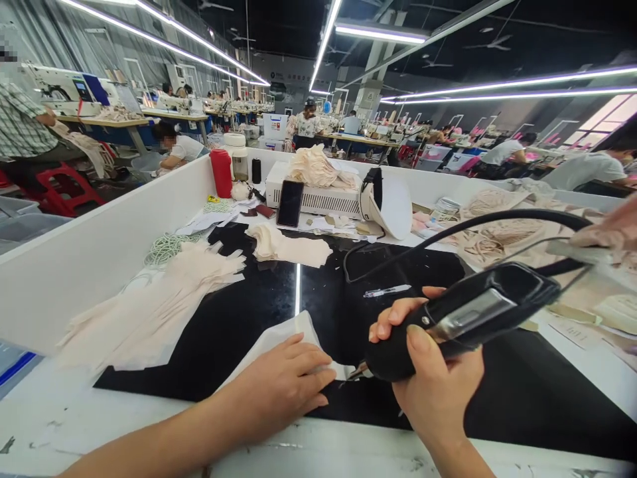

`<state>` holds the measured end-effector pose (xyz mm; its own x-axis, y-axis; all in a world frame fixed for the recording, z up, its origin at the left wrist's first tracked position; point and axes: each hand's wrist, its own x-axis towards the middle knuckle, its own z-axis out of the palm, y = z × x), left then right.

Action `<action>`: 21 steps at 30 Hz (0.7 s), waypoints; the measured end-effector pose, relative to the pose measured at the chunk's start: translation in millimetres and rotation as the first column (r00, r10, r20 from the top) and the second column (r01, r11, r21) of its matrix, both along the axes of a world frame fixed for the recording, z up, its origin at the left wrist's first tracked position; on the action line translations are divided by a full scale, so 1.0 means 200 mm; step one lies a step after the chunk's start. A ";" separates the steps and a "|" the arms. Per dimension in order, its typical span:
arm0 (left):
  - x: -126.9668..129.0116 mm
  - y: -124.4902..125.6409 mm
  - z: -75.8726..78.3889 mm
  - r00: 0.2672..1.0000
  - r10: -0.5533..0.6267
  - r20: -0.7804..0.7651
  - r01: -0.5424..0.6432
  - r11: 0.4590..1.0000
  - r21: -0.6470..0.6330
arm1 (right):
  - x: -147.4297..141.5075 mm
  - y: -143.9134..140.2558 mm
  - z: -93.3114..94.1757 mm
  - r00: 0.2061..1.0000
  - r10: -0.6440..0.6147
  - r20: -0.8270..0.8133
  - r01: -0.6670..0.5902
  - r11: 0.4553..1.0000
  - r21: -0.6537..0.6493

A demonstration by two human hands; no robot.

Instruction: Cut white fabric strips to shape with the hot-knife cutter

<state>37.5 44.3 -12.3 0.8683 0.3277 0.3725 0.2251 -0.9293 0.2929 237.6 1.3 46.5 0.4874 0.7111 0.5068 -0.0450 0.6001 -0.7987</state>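
My left hand (286, 385) lies flat on a pale fabric piece (279, 338) on the black mat (239, 312), pinning it down. My right hand (428, 372) is wrapped around a black corded hand tool (462, 318), whose metal tip (355, 373) touches the fabric's right edge just beside my left fingers. The tool's black cable (478, 226) arcs up and away to the right.
Stacks of cream fabric pieces (169, 285) lie left on the mat, another small pile (288, 247) farther back. A pen (388, 291), a phone (289, 203), a white machine (318, 196) and a red bottle (221, 172) stand behind. White walls (99, 252) border the table. Another person's hand (614, 229) at right.
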 end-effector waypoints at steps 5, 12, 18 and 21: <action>-0.08 0.10 0.07 0.994 0.072 0.080 -0.072 0.997 0.008 | 0.03 0.05 -0.03 1.000 -0.018 0.006 0.019 1.000 -0.015; -0.14 0.09 0.07 0.986 0.156 -0.062 -0.162 0.981 -0.107 | 0.11 0.19 -0.03 0.993 -0.122 0.011 0.122 0.992 -0.016; -0.11 0.00 0.17 0.957 0.163 -0.242 -0.217 0.952 -0.215 | 0.10 0.23 0.00 0.992 -0.127 -0.015 0.127 0.992 -0.017; -0.07 0.05 0.25 0.946 0.160 -0.283 -0.227 0.948 -0.223 | 0.07 0.21 0.00 0.994 -0.108 -0.015 0.107 0.994 -0.027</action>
